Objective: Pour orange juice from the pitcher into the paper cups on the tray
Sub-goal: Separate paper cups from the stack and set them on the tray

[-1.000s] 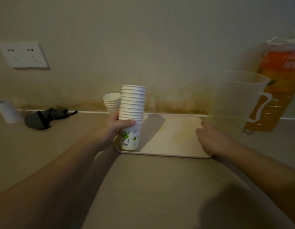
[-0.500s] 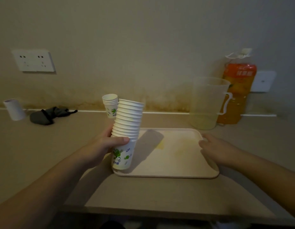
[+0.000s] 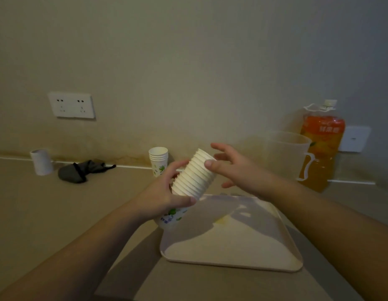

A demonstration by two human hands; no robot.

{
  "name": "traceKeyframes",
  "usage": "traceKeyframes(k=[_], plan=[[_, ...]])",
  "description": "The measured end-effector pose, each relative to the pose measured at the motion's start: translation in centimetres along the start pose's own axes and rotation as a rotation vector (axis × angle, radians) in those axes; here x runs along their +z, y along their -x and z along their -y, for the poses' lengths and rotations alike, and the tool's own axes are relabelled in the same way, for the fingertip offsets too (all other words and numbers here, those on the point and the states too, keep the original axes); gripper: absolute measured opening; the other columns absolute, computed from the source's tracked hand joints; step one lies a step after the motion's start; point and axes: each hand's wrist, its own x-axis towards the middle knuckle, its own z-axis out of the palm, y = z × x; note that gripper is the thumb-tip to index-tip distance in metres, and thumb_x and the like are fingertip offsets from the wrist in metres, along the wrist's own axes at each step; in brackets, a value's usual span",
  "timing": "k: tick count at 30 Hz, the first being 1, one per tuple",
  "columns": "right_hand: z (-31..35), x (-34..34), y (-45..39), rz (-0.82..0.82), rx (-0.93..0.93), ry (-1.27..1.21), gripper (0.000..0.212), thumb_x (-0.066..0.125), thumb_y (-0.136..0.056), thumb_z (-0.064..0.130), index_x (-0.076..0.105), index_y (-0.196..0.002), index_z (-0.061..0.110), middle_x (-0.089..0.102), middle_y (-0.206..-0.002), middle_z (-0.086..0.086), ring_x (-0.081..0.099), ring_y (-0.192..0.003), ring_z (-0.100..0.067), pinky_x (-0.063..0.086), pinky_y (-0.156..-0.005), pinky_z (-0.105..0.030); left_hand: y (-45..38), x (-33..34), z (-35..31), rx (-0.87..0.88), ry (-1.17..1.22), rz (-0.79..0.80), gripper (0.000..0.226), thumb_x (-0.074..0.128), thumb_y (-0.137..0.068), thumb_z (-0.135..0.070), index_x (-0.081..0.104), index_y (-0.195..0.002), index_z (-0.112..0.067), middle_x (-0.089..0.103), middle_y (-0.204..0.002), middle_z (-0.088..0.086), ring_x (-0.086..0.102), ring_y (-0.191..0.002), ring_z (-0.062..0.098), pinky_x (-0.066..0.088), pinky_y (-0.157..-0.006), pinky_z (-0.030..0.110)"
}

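My left hand grips a tall stack of paper cups near its base and holds it in the air, tilted to the right over the left end of the beige tray. My right hand is at the stack's top with fingers spread, and its thumb touches the rim of the top cup. No cups stand on the tray. The clear plastic pitcher stands behind the tray at the right and looks almost empty. An orange juice bottle stands behind it by the wall.
A second, shorter stack of cups stands by the wall behind my hands. A dark cloth and a white roll lie at the left. A wall socket is above them. The counter's front edge runs just below the tray.
My left hand has lifted the cup stack off the tray and tilted it right. My right hand left the tray's right rim and came up to the top of the stack.
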Motion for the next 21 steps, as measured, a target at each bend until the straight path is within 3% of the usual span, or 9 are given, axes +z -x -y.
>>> traceKeyframes(k=[4,9,13,17,21], plan=[[0.0,1.9,-2.7,-0.056,-0.004,-0.041,0.065,0.068,-0.091,0.045,0.038,-0.148,0.034,0.056,-0.13,0.007,0.063,-0.106,-0.012,0.061,-0.082,-0.036,-0.2,-1.2,0.4,0.079,-0.051,-0.026,0.1,0.088,-0.072,-0.014,0.03,-0.139,-0.062,0.055,-0.135,-0.018,0.059,-0.118,-0.004,0.054,-0.092,0.024],[0.0,4.2,-5.2,-0.021,-0.024,-0.127,0.056,0.067,-0.093,0.037,0.044,-0.144,0.034,0.059,-0.118,0.013,0.065,-0.099,-0.011,0.06,-0.078,-0.034,-0.8,-2.8,1.1,0.146,-0.197,-0.063,0.115,0.086,-0.071,-0.02,0.012,-0.13,-0.085,0.04,-0.147,-0.027,0.046,-0.132,-0.006,0.045,-0.105,0.027],[0.3,5.5,-6.8,-0.003,-0.048,-0.17,0.042,0.065,-0.095,0.035,0.05,-0.134,0.038,0.057,-0.116,0.02,0.063,-0.103,-0.011,0.059,-0.084,-0.042,-1.4,-3.8,1.9,0.136,-0.312,-0.12,0.121,0.088,-0.074,-0.024,0.0,-0.135,-0.08,0.041,-0.151,-0.021,0.047,-0.133,-0.001,0.044,-0.105,0.026],[0.3,6.3,-8.1,-0.035,-0.088,-0.099,0.035,0.063,-0.095,0.036,0.05,-0.127,0.044,0.054,-0.11,0.023,0.062,-0.097,-0.009,0.059,-0.078,-0.036,-1.9,-5.0,2.9,0.124,-0.354,-0.159,0.114,0.087,-0.073,-0.025,0.008,-0.143,-0.069,0.044,-0.148,-0.015,0.051,-0.13,0.004,0.049,-0.105,0.037],[0.7,6.7,-9.0,-0.111,-0.11,-0.073,0.039,0.064,-0.085,0.051,0.053,-0.123,0.048,0.057,-0.126,0.012,0.061,-0.106,-0.012,0.058,-0.088,-0.044,-2.0,-6.0,4.3,0.095,-0.413,-0.182,0.113,0.087,-0.073,-0.023,0.009,-0.141,-0.067,0.043,-0.148,-0.011,0.05,-0.129,0.007,0.046,-0.104,0.033]])
